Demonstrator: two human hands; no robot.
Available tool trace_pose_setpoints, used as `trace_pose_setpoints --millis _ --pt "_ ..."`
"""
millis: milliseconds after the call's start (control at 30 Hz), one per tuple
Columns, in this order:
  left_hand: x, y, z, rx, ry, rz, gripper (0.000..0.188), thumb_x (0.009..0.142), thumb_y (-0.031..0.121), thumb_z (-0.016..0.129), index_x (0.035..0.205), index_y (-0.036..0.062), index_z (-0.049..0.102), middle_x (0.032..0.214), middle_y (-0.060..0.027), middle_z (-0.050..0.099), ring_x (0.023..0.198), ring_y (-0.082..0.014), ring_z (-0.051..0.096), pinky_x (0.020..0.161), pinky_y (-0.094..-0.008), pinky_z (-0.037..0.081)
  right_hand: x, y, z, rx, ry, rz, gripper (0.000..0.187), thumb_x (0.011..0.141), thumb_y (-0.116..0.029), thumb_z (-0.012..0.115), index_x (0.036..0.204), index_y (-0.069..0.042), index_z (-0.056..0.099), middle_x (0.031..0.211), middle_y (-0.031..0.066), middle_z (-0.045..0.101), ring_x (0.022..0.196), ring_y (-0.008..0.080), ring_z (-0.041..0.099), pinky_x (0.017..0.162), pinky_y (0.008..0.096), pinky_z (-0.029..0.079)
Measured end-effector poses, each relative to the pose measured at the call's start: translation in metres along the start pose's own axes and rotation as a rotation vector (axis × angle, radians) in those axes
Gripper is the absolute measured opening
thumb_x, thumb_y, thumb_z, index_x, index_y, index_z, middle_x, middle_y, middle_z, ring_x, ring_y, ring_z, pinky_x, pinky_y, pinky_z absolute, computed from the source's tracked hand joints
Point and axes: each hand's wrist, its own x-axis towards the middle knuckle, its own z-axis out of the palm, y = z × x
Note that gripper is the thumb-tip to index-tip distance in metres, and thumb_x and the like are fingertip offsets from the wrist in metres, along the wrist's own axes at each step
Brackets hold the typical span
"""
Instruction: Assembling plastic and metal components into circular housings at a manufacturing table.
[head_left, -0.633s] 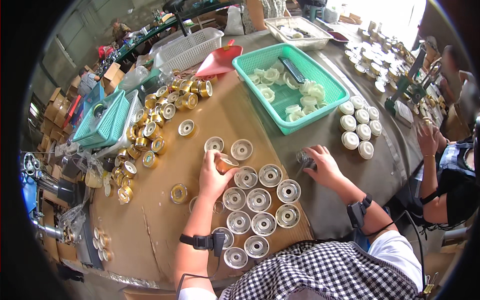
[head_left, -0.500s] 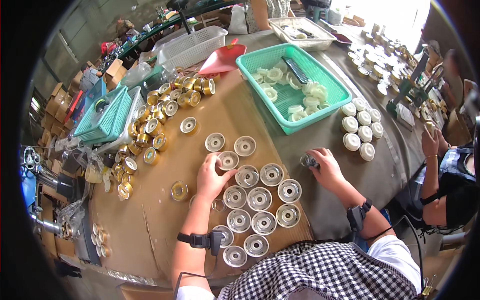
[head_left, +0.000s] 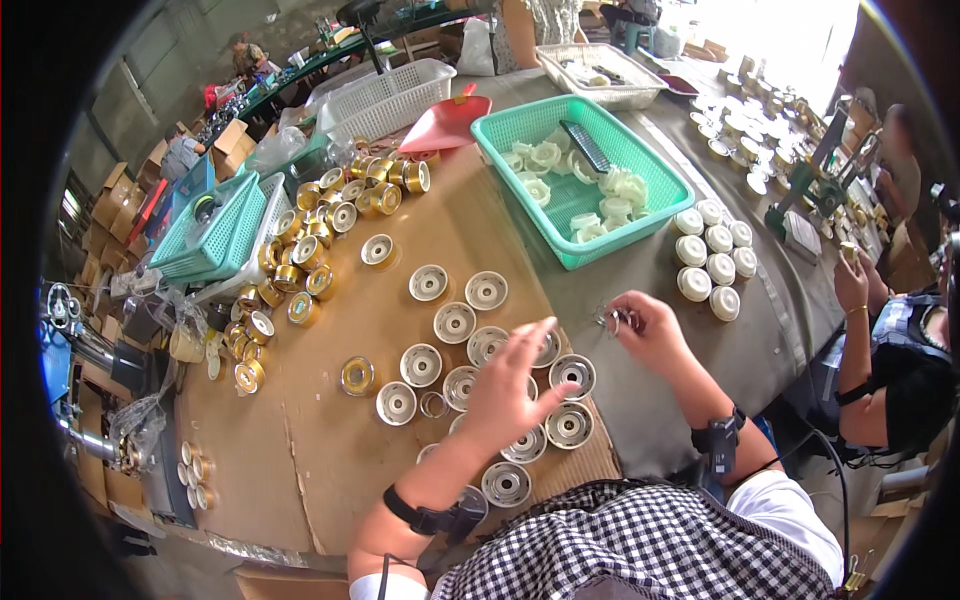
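My left hand (head_left: 508,398) hovers over a cluster of round white cups with silvery insides, fingers stretched out and nothing in them. It hides several of those cups; one uncovered cup (head_left: 420,365) stands left of the hand. At the edge of the cardboard (head_left: 330,460), my right hand (head_left: 645,328) pinches a few thin shiny rings (head_left: 613,319) between thumb and fingers. Another thin ring (head_left: 433,405) lies on the cardboard beside the cups. Farther left, a gold-sided round piece (head_left: 358,377) sits alone.
Gold round pieces (head_left: 303,252) are heaped at the left. A green basket (head_left: 570,258) holds white plastic parts, with white round caps (head_left: 720,268) grouped right of it. Beyond lie a red dustpan (head_left: 447,125) and a white basket (head_left: 385,100). A co-worker's hand (head_left: 853,280) works at right.
My left hand has left a cup at the far side of the cluster and swung right over the cups, fingers extending. My right hand has turned slightly, with the rings more visible.
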Motion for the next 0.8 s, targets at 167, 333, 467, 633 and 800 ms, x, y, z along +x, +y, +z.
trace_pose_setpoints --millis 167,333,467,633,800 --pt "-0.015 0.009 0.033 -0.02 0.042 0.216 0.056 0.089 0.017 0.078 0.141 0.0055 0.057 0.142 -0.0179 0.057 0.113 -0.034 0.068 0.091 -0.0408 0.058 -0.041 -0.035 0.022 0.253 -0.404 0.086 0.032 0.092 -0.006 0.066 0.123 0.001 0.061 0.088 0.0043 0.067 0.075 0.0122 0.059 0.067 0.0296 0.051" --pt "0.0 -0.021 0.004 0.026 0.217 0.051 0.047 0.087 0.01 0.078 0.131 0.0057 0.063 0.123 -0.0156 0.068 0.101 -0.032 0.071 0.08 -0.0372 0.059 -0.032 -0.024 -0.012 0.327 -0.379 0.034 0.061 0.088 -0.011 0.08 0.141 -0.003 0.053 0.13 0.0103 0.061 0.115 0.0196 0.061 0.093 0.0348 0.054" --pt "0.048 -0.085 -0.027 0.17 0.263 -0.214 0.044 0.084 0.016 0.082 0.124 0.0054 0.066 0.11 -0.0124 0.07 0.095 -0.0311 0.07 0.079 -0.0389 0.057 -0.017 0.011 -0.014 -0.802 0.091 -0.111 0.075 0.072 -0.013 0.086 0.142 -0.012 0.057 0.136 0.0142 0.056 0.131 0.038 0.044 0.108 0.0463 0.045" --pt "0.076 -0.125 -0.013 0.438 0.049 -0.256 0.044 0.081 0.018 0.083 0.122 0.0093 0.07 0.111 -0.0097 0.067 0.1 -0.0312 0.068 0.086 -0.0423 0.055 -0.015 0.06 -0.014 -0.466 -0.033 -0.136 0.061 0.076 -0.012 0.084 0.134 -0.011 0.063 0.132 0.0113 0.06 0.124 0.0355 0.053 0.103 0.0438 0.049" --pt "0.078 -0.128 -0.008 0.433 0.013 -0.299 0.044 0.08 0.018 0.084 0.122 0.0094 0.072 0.113 -0.0099 0.065 0.102 -0.031 0.068 0.086 -0.0425 0.056 -0.009 0.061 -0.015 -0.05 -0.148 0.202 0.034 0.085 -0.011 0.08 0.116 -0.002 0.068 0.119 0.0086 0.067 0.102 0.0225 0.068 0.089 0.0378 0.057"
